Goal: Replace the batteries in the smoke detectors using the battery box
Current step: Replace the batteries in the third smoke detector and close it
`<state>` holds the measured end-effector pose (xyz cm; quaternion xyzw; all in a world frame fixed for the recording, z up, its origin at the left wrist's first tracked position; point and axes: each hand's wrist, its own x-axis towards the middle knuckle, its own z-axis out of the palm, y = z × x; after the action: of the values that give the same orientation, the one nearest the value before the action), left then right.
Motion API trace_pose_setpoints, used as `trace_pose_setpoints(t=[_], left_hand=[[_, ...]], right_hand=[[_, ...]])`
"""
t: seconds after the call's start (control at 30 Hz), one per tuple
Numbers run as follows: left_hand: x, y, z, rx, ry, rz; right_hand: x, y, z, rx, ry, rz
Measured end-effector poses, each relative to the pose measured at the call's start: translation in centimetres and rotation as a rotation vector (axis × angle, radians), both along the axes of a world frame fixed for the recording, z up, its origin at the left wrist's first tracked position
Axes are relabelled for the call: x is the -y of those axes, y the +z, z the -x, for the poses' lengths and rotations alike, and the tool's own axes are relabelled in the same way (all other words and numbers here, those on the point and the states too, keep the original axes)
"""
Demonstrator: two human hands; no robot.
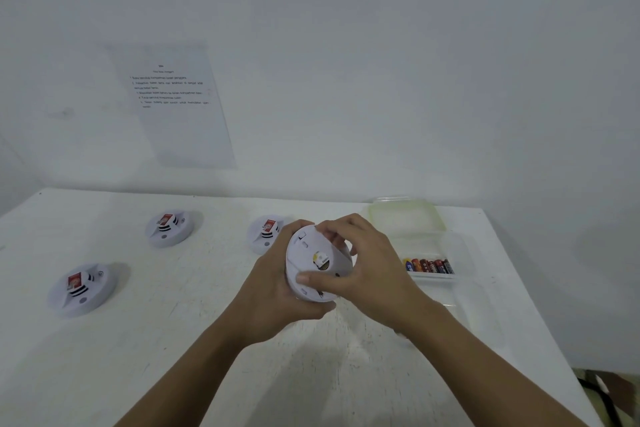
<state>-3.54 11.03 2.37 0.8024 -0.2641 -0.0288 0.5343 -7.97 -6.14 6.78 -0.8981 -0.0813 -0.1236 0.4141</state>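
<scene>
My left hand [273, 295] and right hand [367, 267] both grip one smoke detector [317, 267] above the table [207, 357], back up, battery bay apparently open, so looks early: three other detectors [81, 289] lie left, seemingly untouched, battery box [446, 282] right.

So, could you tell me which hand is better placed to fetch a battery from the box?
Probably the right hand: the battery box lies just beyond it, while the left hand cradles the smoke detector from underneath.
</scene>
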Motion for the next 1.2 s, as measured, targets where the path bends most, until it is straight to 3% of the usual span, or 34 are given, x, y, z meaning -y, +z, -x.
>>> trace_pose_setpoints(t=[0.17,0.83,1.0,1.2], left_hand=[[-0.6,-0.2,-0.2,0.008,-0.025,-0.104],[-1.0,2.2,-0.1,0.076,-0.051,-0.128],[-1.5,0.9,-0.2,-0.031,-0.072,-0.124],[-1.9,1.1,0.2,0.075,-0.062,-0.06]], right_hand=[[-0.2,-0.1,-0.3,0.035,-0.057,-0.007],[-0.9,-0.1,-0.7,0.187,-0.06,-0.017],[-0.7,0.0,-0.5,0.181,-0.061,-0.226],[0.2,1.1,-0.5,0.098,-0.057,-0.758]])
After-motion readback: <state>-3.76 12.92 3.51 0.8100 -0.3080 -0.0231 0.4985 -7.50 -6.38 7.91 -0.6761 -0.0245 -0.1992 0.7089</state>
